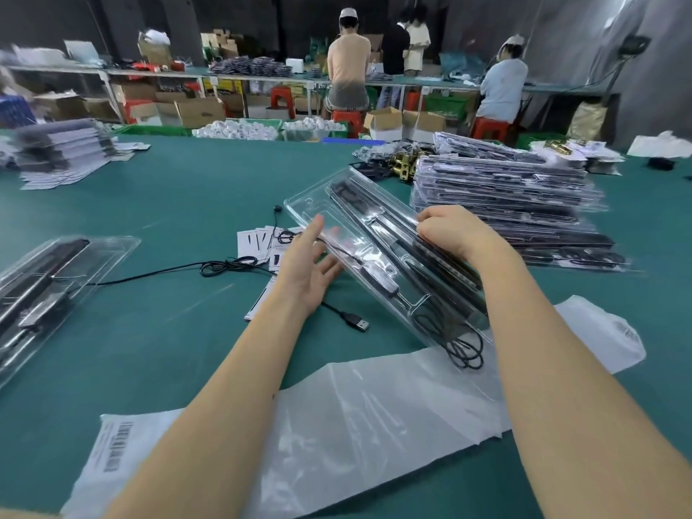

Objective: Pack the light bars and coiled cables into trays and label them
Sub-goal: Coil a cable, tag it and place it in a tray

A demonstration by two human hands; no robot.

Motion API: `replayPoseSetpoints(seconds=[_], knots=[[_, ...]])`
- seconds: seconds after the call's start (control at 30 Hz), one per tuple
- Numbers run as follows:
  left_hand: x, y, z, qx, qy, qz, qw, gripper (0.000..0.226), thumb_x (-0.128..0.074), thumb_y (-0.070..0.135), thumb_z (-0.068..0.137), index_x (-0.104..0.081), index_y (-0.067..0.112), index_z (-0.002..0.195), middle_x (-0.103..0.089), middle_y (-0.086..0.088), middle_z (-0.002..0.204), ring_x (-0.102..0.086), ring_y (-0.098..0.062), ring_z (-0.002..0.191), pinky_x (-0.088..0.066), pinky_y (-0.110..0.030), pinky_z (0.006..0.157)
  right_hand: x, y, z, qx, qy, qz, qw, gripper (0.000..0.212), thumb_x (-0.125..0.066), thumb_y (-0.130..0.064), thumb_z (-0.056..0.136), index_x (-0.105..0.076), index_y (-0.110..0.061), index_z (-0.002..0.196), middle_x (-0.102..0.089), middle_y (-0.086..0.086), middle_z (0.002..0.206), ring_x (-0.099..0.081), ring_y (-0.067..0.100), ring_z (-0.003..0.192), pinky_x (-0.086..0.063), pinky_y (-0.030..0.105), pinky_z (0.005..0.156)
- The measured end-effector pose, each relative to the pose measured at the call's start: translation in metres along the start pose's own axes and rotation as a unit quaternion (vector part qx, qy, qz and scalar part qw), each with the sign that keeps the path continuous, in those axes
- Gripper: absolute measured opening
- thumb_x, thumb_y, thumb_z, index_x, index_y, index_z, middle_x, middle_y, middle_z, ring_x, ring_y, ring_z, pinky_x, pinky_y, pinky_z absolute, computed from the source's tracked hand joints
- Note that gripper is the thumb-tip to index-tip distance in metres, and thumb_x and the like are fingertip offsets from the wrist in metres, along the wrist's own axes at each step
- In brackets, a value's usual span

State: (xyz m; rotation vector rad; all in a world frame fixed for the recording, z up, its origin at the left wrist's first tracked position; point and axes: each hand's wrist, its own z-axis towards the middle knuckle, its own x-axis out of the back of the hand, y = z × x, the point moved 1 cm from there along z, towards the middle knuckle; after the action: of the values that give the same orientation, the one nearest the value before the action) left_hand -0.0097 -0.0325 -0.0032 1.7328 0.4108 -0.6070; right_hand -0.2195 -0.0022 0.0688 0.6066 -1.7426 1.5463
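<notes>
I see my right hand curled over the far long edge of a clear plastic tray, fingers gripping it so it sits tilted above the green table. My left hand is spread flat, fingers straight, against the tray's near side; whether it presses or only touches I cannot tell. Inside the tray lie black light bars in long moulded channels, and a coiled cable spills out of its lower end.

Crowding the work: a tall stack of packed trays just beside my right hand, a second filled tray at the left, cut off by the frame edge, and a loose black cable with a metal USB plug running under my left wrist. Small printed labels lie partly hidden behind that hand. Crinkled clear bags, one with a barcode, lie under both forearms.

Far left, a blurred pile of flat cards. People sit at a bench beyond, backs turned.
</notes>
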Motion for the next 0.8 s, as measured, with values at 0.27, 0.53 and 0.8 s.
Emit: replayPoseSetpoints(seconds=[0.27,0.53,0.8], knots=[[-0.001,-0.007,0.004,-0.03,0.012,-0.008,0.999,0.054,-0.063,0.02,0.098,-0.03,0.028,0.139,-0.049,-0.015,0.128,-0.063,-0.035,0.103,-0.06,-0.035,0.065,-0.005,0.001,0.003,-0.017,0.11,-0.084,0.99,0.046,-0.05,-0.024,0.091,-0.055,-0.031,0.137,-0.061,0.004,0.13,-0.055,0.025,0.102,-0.047,0.039,0.09],[-0.021,-0.025,-0.001,-0.05,0.018,0.045,0.998,0.031,-0.063,0.012,0.096,-0.035,0.022,0.103,-0.064,-0.019,0.106,-0.071,-0.023,0.061,-0.057,-0.031,0.054,-0.052,-0.024,-0.032,0.197,0.022,-0.095,0.976,0.052,-0.071,-0.04,0.077,-0.059,-0.031,0.127,-0.057,-0.004,0.129,-0.052,0.015,0.121,-0.046,0.038,0.102],[0.01,0.01,0.005,-0.047,0.123,0.302,0.944,0.035,-0.053,0.04,0.097,-0.05,0.014,0.073,-0.063,-0.001,0.054,-0.061,-0.016,0.046,-0.044,-0.02,0.045,-0.064,0.0,-0.046,0.184,0.175,-0.099,0.962,0.03,-0.062,-0.02,0.077,-0.064,-0.037,0.102,-0.056,-0.021,0.089,-0.061,0.011,0.096,-0.034,0.022,0.059]])
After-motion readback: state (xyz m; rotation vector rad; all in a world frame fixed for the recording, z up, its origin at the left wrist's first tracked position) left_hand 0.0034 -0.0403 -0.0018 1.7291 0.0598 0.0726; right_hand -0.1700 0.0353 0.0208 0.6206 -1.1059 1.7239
